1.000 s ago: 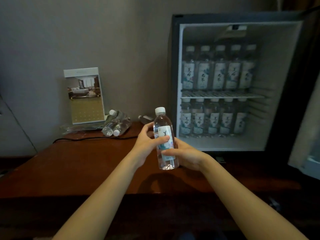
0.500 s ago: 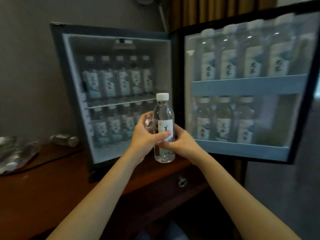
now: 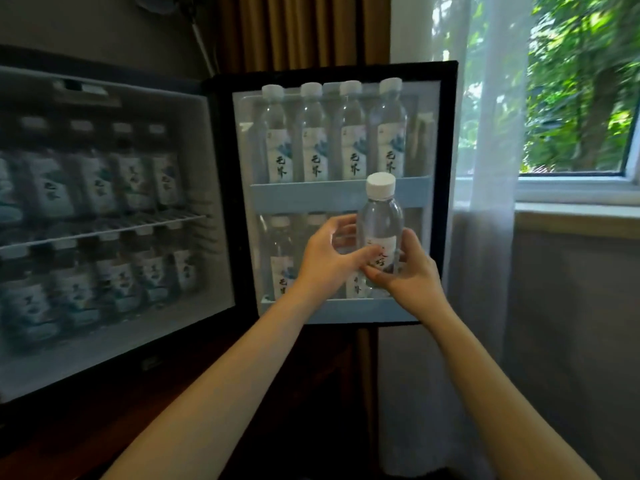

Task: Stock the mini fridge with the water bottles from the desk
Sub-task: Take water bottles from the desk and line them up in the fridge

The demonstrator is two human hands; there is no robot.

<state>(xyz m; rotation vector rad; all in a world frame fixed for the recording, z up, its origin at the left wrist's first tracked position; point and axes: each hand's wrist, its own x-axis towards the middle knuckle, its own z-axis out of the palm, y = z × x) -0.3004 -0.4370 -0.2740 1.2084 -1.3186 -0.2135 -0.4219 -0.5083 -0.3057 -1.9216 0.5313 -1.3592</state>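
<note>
Well, both hands, left hand (image 3: 325, 261) and right hand (image 3: 407, 271), clasp one water bottle (image 3: 380, 223) upright before the lower door shelf (image 3: 346, 311); the fridge (image 3: 214, 188) looks nearly full, this one not yet in.

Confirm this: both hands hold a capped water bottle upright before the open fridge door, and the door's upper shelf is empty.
Wrong: the head view shows the door's upper shelf holding a row of bottles. The left hand and right hand do hold the capped water bottle upright before the fridge door.
</note>
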